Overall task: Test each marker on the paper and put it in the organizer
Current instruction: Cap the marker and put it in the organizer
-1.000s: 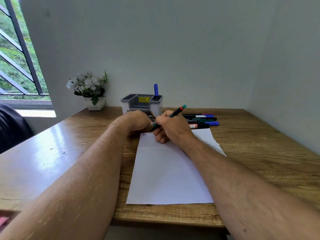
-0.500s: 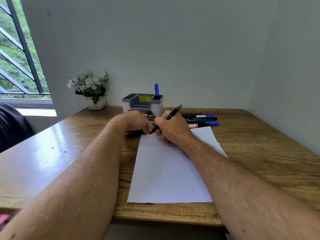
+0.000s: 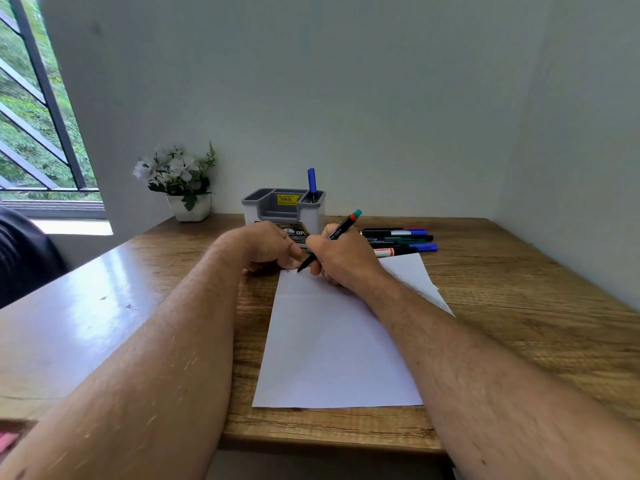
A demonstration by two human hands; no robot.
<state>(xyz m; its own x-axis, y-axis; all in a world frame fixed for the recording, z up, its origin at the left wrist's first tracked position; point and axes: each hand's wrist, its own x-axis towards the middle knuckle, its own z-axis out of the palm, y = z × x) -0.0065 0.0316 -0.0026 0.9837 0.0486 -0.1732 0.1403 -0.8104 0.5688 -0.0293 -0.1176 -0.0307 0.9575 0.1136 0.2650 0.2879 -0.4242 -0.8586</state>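
Right hand (image 3: 341, 258) grips green-capped black marker (image 3: 330, 239), tip on paper (image 3: 332, 344) at 12 o'clock edge; left hand (image 3: 266, 245) curled closed at 9 o'clock, contents unclear; organizer (image 3: 284, 211) behind.

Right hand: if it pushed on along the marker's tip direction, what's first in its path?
Probably the left hand: the marker in the right hand points down-left at the paper, tip nearly at the left fingers.
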